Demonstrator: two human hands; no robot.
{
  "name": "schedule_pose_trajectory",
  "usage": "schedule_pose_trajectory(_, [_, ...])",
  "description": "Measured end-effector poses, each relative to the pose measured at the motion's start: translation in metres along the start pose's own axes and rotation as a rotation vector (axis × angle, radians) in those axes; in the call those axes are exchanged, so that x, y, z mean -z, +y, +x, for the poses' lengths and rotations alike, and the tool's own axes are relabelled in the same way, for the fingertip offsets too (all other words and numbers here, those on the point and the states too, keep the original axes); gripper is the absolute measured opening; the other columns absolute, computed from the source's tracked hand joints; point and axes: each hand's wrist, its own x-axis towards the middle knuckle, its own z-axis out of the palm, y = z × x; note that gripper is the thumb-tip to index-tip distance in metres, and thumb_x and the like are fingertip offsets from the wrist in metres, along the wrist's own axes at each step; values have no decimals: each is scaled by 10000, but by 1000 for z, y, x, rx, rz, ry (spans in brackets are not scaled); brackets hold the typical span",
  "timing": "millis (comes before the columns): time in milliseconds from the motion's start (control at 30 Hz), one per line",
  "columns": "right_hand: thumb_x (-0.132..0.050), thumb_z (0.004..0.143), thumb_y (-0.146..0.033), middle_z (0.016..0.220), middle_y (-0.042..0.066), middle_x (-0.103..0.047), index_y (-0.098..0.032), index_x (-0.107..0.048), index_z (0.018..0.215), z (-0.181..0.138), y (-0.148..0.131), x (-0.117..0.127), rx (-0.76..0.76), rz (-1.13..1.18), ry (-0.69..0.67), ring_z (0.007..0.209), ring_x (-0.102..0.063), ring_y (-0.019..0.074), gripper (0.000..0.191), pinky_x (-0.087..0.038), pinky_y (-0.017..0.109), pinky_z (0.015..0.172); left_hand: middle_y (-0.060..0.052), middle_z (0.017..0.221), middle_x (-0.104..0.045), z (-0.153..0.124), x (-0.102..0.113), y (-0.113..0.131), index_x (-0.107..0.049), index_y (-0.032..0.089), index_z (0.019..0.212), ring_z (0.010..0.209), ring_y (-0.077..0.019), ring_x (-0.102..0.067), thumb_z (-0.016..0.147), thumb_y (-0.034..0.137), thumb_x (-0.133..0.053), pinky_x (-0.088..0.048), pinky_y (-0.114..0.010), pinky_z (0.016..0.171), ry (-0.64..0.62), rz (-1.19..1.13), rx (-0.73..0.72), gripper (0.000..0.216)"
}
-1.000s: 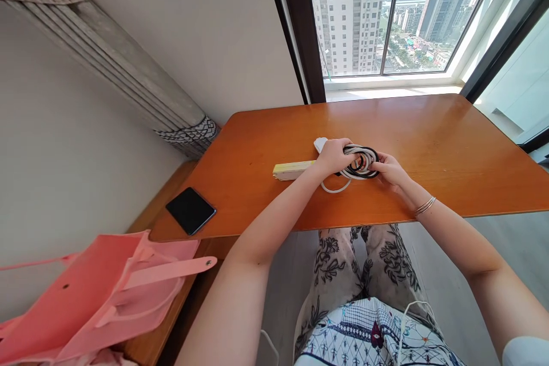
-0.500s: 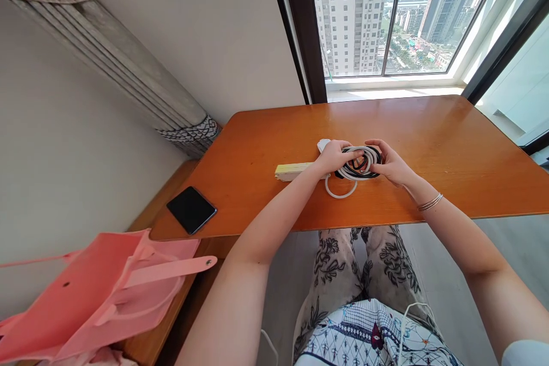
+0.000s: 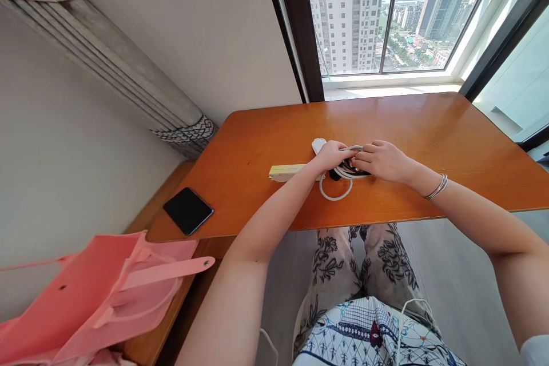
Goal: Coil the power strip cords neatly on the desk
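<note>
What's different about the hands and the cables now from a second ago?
The right hand moved left, from the right side of the coiled cables to over them, hiding more loops. The left hand still holds them; the black-screened device and pink bag stayed put.

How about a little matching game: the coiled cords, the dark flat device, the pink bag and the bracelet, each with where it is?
1. Coiled cords
2. Dark flat device
3. Pink bag
4. Bracelet

A. Around the right wrist
B. At the picture's lower left
C. Touched by the left hand and right hand
D. Lying on the table, near its left edge

Pairs: 1-C, 2-D, 3-B, 4-A
</note>
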Motion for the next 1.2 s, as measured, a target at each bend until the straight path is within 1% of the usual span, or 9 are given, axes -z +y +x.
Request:
schedule_pose_trajectory(167, [-457, 1045, -421, 925, 98, -725, -229, -713, 941, -1, 8, -7, -219, 82, 102, 823, -593, 215, 336, -397, 343, 718, 23, 507, -523, -5, -4, 13, -567, 160, 546, 512, -92, -450, 692, 519, -790, -346, -238, 494, -70, -100, 34, 447])
schedule_pose_trajectory(367, [-565, 892, -692, 808, 68, -651, -255, -607, 820, 5, 8, -14, -727, 472, 660, 805, -598, 235, 445, -478, 366, 786, -9, 645, -655, -17, -4, 30, -697, 142, 965, 569, -123, -599, 799, 483, -743, -462, -223, 534, -60, -360, -60, 382])
schedule_pose_trajectory(467, [-523, 896, -721, 776, 31, -611, -256, -537, 816, 14, 8, -22, -868, 687, 911, 758, -596, 208, 472, -505, 351, 748, 1, 712, -687, -20, -3, 36, -646, 185, 1253, 600, -136, -631, 817, 463, -731, -498, -237, 568, -17, -377, -140, 524])
schedule_pose_trajectory(533, [-459, 908, -757, 759, 16, -578, -257, -498, 817, 22, 11, -28, -912, 804, 992, 730, -597, 187, 509, -512, 322, 694, -27, 807, -725, -20, -2, 38, -670, 170, 1222, 653, -146, -653, 836, 441, -703, -526, -261, 627, 9, -364, -200, 473])
schedule_pose_trajectory(633, [-431, 885, -817, 748, 6, -553, -257, -481, 824, 30, 21, -34, -915, 929, 1032, 692, -593, 163, 565, -509, 289, 624, -70, 977, -762, -19, -2, 38, -704, 144, 1106, 813, -177, -692, 824, 378, -702, -553, -288, 759, 50, -338, -266, 366])
schedule_pose_trajectory(767, [-692, 722, -810, 833, 4, -616, -246, -550, 823, 26, 37, -27, -756, 1047, 1073, 712, -611, 145, 590, -530, 281, 629, -88, 1082, -762, -22, -2, 36, -680, 153, 1150, 956, -209, -701, 774, 336, -753, -554, -314, 870, 59, -306, -325, 424])
schedule_pose_trajectory(933, [-856, 666, -648, 977, 43, -732, -235, -698, 962, -7, 56, -11, -627, 1157, 693, 877, -686, 205, 532, -593, 399, 825, -97, 1125, -746, -24, 1, 34, -660, 170, 1188, 1011, -225, -702, 816, 379, -715, -557, -343, 900, 215, -316, -357, 431])
schedule_pose_trajectory(1100, [-653, 823, -748, 1546, 60, -532, -359, -609, 1370, -26, 66, -26, -663, 1094, 736, 1404, -528, 274, 674, -452, 494, 1143, -61, 1019, -745, -20, 13, 35, -658, 197, 1174, 938, -217, -714, 841, 389, -681, -578, -351, 850, 256, -326, -354, 385])
schedule_pose_trajectory(1200, [-460, 853, -857, 1645, 28, -408, -386, -476, 1510, -11, 61, -40, -686, 1121, 797, 1526, -379, 265, 808, -376, 489, 1216, -64, 1055, -741, -23, 14, 37, -639, 217, 1222, 1000, -227, -712, 823, 397, -720, -573, -364, 908, 234, -296, -422, 445])
